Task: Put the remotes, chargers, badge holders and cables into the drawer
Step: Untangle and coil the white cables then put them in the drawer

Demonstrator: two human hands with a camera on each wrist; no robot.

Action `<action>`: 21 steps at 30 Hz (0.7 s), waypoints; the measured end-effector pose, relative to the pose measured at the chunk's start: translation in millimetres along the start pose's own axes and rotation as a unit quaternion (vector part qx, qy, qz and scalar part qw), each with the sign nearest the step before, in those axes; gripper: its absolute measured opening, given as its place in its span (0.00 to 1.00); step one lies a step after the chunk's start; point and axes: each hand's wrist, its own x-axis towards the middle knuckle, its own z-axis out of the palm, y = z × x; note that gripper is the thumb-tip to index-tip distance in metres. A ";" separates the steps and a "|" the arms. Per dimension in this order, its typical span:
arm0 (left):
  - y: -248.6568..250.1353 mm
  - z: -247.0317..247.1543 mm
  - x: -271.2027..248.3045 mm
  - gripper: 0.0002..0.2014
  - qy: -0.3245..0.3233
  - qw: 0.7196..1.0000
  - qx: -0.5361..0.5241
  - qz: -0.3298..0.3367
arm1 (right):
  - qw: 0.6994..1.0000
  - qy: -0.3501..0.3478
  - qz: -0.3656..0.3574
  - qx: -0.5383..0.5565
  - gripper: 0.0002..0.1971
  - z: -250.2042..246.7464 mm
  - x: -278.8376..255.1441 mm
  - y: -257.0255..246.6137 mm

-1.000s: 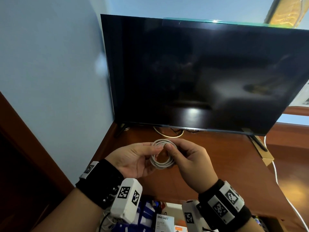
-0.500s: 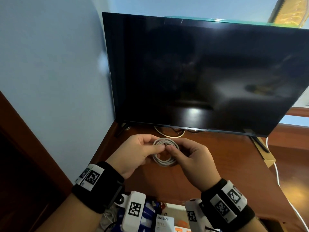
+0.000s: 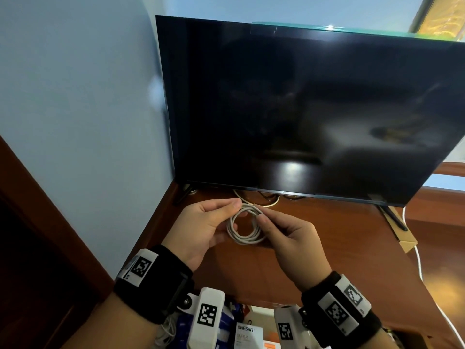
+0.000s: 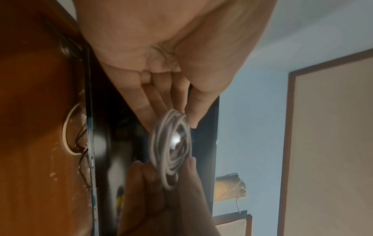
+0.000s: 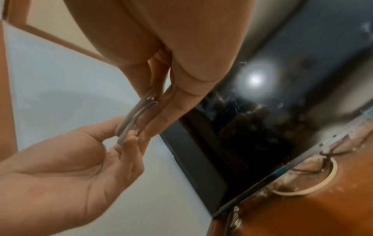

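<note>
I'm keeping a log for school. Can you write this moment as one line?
stage: coiling | left hand: pinches white cable coil | right hand: pinches coil | drawer: open, below

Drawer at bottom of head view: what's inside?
The drawer is mostly covered by both wrists. Visible inside it: a white box printed ONESAM, blue packaging, a white cable bundle. The rest is hidden.
</note>
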 end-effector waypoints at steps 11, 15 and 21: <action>-18.8 -15.4 -7.8 0.17 0.083 0.995 -0.026 0.051 | 0.989 -0.034 0.092 0.108 0.13 13.2 -1.5 2.1; -27.2 -26.8 -13.4 0.17 0.130 0.988 -0.008 0.082 | 0.990 -0.048 0.096 0.092 0.12 27.4 -1.9 9.0; -34.5 -63.8 -21.2 0.16 0.197 0.975 0.006 0.105 | 0.989 -0.092 0.104 0.042 0.10 52.2 -6.6 23.9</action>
